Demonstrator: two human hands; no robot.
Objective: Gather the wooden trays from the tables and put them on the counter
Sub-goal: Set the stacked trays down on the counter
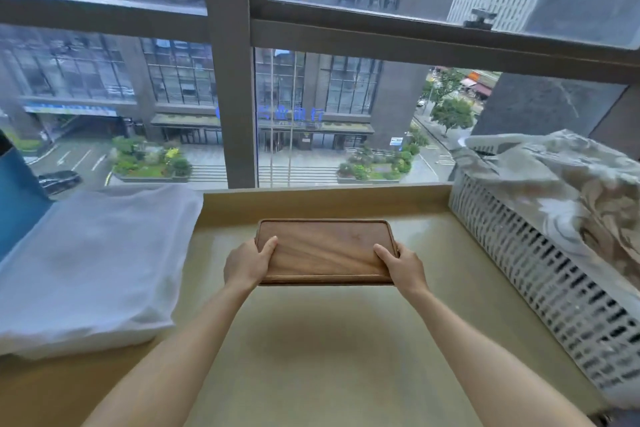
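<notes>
A dark brown wooden tray (325, 248), rectangular with rounded corners and a raised rim, is in the middle of the view over a pale yellow-green counter (311, 350) below a window. My left hand (247, 265) grips its left short edge, thumb on the upper face. My right hand (403, 265) grips its right short edge the same way. The tray is level; I cannot tell whether it rests on the counter or hangs just above it.
A folded white cloth bundle (90, 267) lies on the counter's left part, with a blue object (15, 198) behind it. A white slotted basket (540, 288) holding patterned fabric (585, 191) stands along the right. The window frame (235, 97) rises right behind the counter's back ledge.
</notes>
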